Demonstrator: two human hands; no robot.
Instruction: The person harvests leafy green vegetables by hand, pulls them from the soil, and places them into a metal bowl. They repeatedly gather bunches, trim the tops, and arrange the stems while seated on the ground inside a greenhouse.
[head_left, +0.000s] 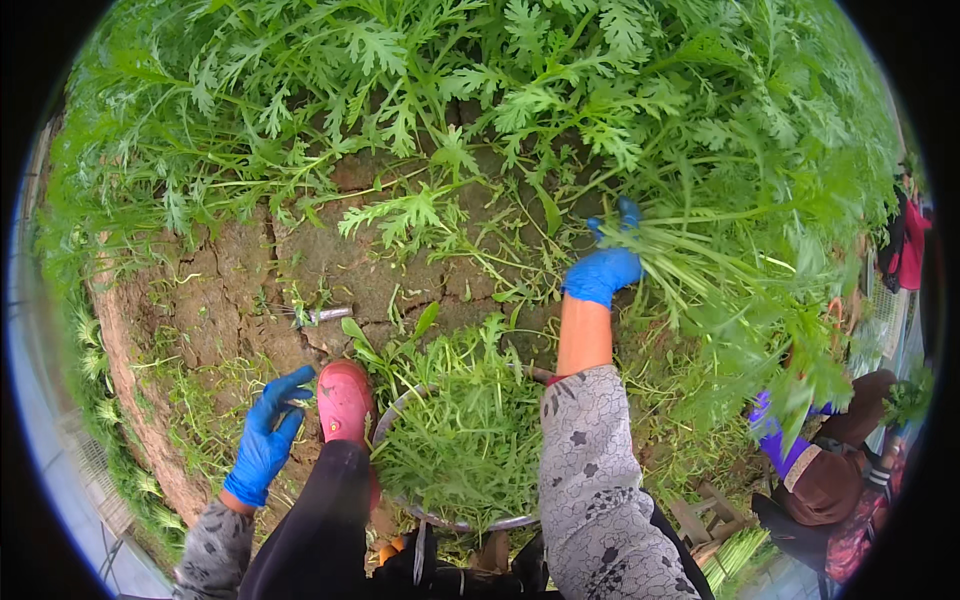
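Observation:
My right hand (604, 266), in a blue glove, is closed around the stems of a bunch of leafy greens (720, 292). The bunch fans out to the right, and its lobed leaves are partly blurred. My left hand (266, 435), also gloved in blue, hangs with its fingers apart and nothing in it, left of my pink rubber boot (345, 401). Between my legs stands a round metal basin (397, 409) heaped with loose cut greens (461, 435). On the cracked soil ahead of the boot lies a small tool with a silvery handle (330, 313); its kind is unclear.
Standing greens (420, 67) fill the far side of the bare soil (225, 285). At the right a person with a purple sleeve (780, 442) crouches. Near them are a small wooden stool (705, 514) and bundled stems (735, 555). More bundles (94, 352) lie along the left edge.

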